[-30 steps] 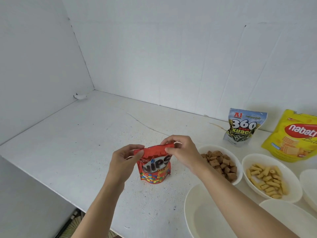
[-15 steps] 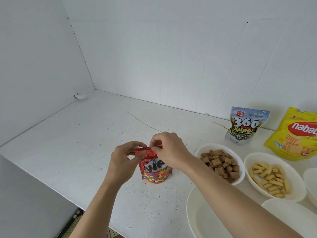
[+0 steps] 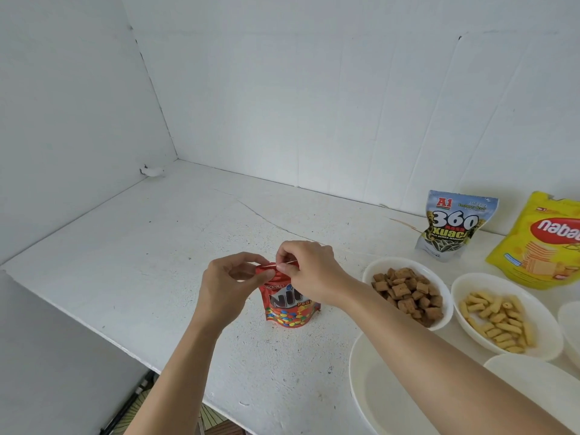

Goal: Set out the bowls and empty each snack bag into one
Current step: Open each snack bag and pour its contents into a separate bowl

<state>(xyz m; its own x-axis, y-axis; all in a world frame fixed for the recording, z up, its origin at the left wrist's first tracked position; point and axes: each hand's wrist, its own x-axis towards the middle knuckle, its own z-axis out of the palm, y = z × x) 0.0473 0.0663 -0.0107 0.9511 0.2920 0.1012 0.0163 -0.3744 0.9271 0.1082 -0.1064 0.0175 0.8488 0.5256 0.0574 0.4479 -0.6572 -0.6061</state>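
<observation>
A small red Nips candy bag (image 3: 287,309) stands upright on the white table (image 3: 141,262). My left hand (image 3: 227,285) pinches the left end of its top edge. My right hand (image 3: 309,270) pinches the same top edge close beside it. To the right, one white bowl (image 3: 373,271) holds brown square snacks and another white bowl (image 3: 546,328) holds yellow stick snacks. An empty white bowl (image 3: 376,390) sits at the near right, partly under my right forearm.
A grey-blue 360 seed bag (image 3: 452,227) and a yellow Nabati bag (image 3: 539,243) lean on the back wall at right. Two more white bowls (image 3: 533,381) (image 3: 571,324) are cut off by the right edge. The table's front edge runs diagonally at left.
My right hand has slid left along the bag's top edge until it sits next to my left hand. The bag's top is now bunched between both hands.
</observation>
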